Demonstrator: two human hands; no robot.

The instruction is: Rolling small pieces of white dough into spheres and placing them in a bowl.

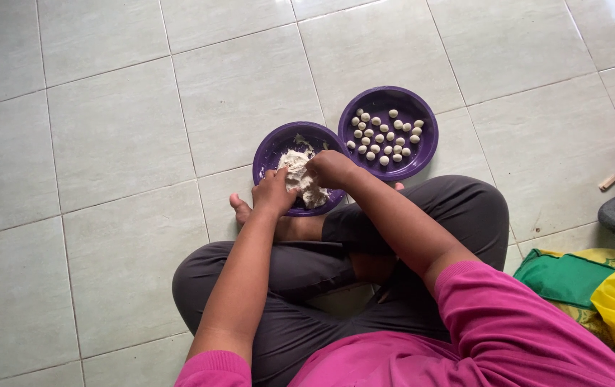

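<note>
Purple round plastic bowl of pale dough on tiled floor: left hand and right hand both pinch the lump. Second purple plate alongside holds many rolled balls; sizeable dough left.

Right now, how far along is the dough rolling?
Done: roughly two dozen small balls sit in the far purple plate. In hand: the left hand and right hand both work the dough lump in the near purple plate. Left: that sizeable lump remains unrolled.
</note>
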